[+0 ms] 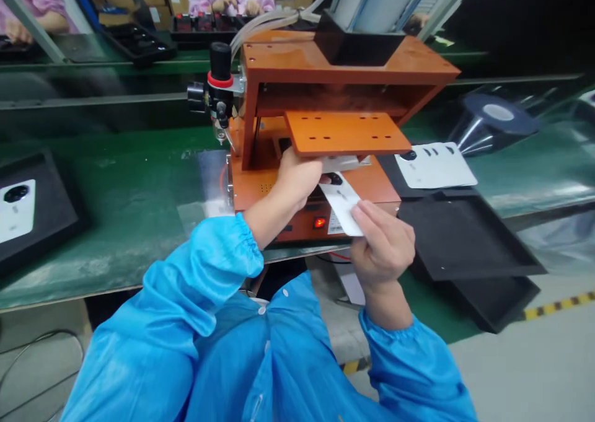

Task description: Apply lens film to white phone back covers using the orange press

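Note:
My right hand (385, 242) pinches the lower end of a white phone back cover (343, 204) between thumb and fingers. The cover slants in front of an orange press machine (353, 65), its dark camera end towards the machine. My left hand (300, 175) reaches in under the press's flat orange plate (346, 134), close to the camera end of the cover. Most of the left fingers are hidden there, so their grip does not show. A pale piece (341, 163) lies just below the plate, partly covered.
A red lit switch (319, 222) is on the press front, and a black air regulator (220, 84) at its left. Right are white covers (434, 167), black trays (469, 236) and a film roll (499, 115). A black tray (51, 211) stands left. Co-workers in pink sit opposite.

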The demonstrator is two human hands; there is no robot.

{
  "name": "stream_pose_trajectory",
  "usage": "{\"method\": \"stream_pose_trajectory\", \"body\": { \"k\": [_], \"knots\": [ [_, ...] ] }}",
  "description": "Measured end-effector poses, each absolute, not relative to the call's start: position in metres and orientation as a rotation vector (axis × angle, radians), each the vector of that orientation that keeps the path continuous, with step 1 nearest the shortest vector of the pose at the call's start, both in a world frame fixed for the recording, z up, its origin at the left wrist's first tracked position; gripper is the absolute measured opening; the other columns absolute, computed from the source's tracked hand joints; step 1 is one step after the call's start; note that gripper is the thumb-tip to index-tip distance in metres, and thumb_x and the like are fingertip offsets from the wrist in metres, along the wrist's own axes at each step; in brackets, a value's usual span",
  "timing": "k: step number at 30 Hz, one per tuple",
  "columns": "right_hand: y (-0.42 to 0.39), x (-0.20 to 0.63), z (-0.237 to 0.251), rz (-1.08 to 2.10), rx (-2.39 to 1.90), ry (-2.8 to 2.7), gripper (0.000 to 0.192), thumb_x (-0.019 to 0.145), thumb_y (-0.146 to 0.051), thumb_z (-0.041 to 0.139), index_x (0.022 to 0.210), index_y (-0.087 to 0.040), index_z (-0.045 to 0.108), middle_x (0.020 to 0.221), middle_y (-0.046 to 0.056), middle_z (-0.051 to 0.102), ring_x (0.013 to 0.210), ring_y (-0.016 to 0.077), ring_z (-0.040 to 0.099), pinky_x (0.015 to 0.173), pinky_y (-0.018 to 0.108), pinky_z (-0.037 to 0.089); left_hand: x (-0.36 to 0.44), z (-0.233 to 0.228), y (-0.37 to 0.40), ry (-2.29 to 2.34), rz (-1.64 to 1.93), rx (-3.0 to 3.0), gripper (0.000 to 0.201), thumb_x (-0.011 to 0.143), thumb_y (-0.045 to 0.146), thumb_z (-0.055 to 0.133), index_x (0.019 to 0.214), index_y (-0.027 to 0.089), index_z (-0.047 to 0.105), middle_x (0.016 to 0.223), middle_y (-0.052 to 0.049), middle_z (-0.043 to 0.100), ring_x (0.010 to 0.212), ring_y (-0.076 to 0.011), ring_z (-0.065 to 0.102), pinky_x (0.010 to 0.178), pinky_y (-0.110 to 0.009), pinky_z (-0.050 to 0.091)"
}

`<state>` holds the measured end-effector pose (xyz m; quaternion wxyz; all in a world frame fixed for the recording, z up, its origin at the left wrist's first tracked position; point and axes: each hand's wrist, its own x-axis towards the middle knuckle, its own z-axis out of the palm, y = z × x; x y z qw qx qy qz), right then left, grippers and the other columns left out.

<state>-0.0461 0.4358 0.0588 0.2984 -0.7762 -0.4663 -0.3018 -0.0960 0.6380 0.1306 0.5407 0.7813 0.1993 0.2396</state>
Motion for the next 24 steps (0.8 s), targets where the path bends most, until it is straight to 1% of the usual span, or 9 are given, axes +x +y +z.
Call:
{"method": "stream_pose_trajectory", "body": {
  "k": [2,4,6,8,13,18,21,23,24],
  "knots": [
    [0.457,-0.036,0.063,-0.76,-2.064,-1.238,0.049,0.104,-0.025,0.034,0.116,-0.032,0.082,0.122,0.01,0.082,0.12,0.0328,0.077,0.093,0.055,0.06,-0.114,0.128,0.633,0.564,0.557,1.7,0.034,0.104,0.021,0.039,0.117,0.012,0.069,0.121,-0.014,0.081,0.097,-0.022,0.08,0.064,-0.025,0.061],
    [0.479,-0.027,0.067,-0.696,-2.061,-1.279,0.049,0.105,-0.026,0.033,0.116,-0.031,0.081,0.125,0.011,0.081,0.123,0.0322,0.076,0.095,0.054,0.058,-0.15,0.124,0.624,0.552,0.511,1.48,0.023,0.097,0.024,0.054,0.111,0.014,0.07,0.108,-0.012,0.082,0.087,-0.021,0.079,0.058,-0.025,0.059],
    [0.498,-0.018,0.072,-0.61,-2.047,-1.371,0.045,0.104,-0.026,0.038,0.116,-0.03,0.081,0.128,0.011,0.08,0.126,0.0323,0.074,0.097,0.054,0.057,-0.199,0.119,0.614,0.504,0.416,1.442,0.02,0.091,0.028,0.063,0.103,0.016,0.072,0.098,-0.008,0.082,0.08,-0.0207,0.077,0.058,-0.026,0.059],
    [0.511,-0.01,0.076,-0.46,-2.05,-1.483,0.04,0.101,-0.024,0.044,0.118,-0.029,0.08,0.135,0.01,0.078,0.13,0.0326,0.072,0.1,0.054,0.057,-0.249,0.11,0.605,0.523,0.359,1.595,0.022,0.087,0.032,0.069,0.102,0.018,0.075,0.097,-0.007,0.082,0.081,-0.0209,0.076,0.065,-0.028,0.06],
    [0.516,0.008,0.087,-0.073,-2.042,-1.603,0.047,0.098,-0.019,0.05,0.137,-0.026,0.075,0.147,0.007,0.071,0.138,0.0295,0.067,0.117,0.053,0.054,-0.334,0.079,0.591,0.64,0.244,1.801,0.024,0.091,0.035,0.066,0.105,0.02,0.079,0.098,-0.006,0.085,0.081,-0.0232,0.079,0.072,-0.033,0.064],
    [0.512,0.016,0.099,0.043,-2.014,-1.812,0.053,0.098,-0.037,0.063,0.147,-0.02,0.069,0.154,0.013,0.065,0.146,0.0369,0.059,0.12,0.059,0.052,-0.36,0.055,0.586,0.669,0.252,1.841,0.027,0.094,0.036,0.063,0.111,0.022,0.079,0.103,-0.006,0.085,0.093,-0.0258,0.081,0.081,-0.035,0.066],
    [0.517,0.013,0.097,-0.034,-2.056,-1.789,0.056,0.101,-0.045,0.063,0.149,-0.016,0.067,0.154,0.017,0.064,0.145,0.0398,0.059,0.12,0.063,0.05,-0.363,0.053,0.588,0.597,0.264,1.966,0.024,0.098,0.033,0.06,0.107,0.02,0.078,0.09,-0.004,0.082,0.079,-0.0214,0.078,0.069,-0.029,0.062],
    [0.522,0.011,0.092,-0.093,-2.065,-1.748,0.057,0.103,-0.046,0.059,0.149,-0.013,0.065,0.154,0.019,0.064,0.144,0.0399,0.059,0.122,0.064,0.048,-0.359,0.054,0.59,0.483,0.309,2.128,0.023,0.103,0.03,0.057,0.091,0.019,0.074,0.076,-0.003,0.076,0.066,-0.0173,0.071,0.06,-0.026,0.056],
    [0.524,0.01,0.09,-0.102,-2.058,-1.742,0.057,0.104,-0.046,0.059,0.149,-0.013,0.065,0.154,0.019,0.063,0.144,0.0396,0.059,0.122,0.064,0.047,-0.355,0.055,0.591,0.404,0.353,2.222,0.027,0.105,0.029,0.056,0.085,0.019,0.071,0.074,-0.002,0.073,0.064,-0.0163,0.067,0.06,-0.027,0.054]
  ]
}}
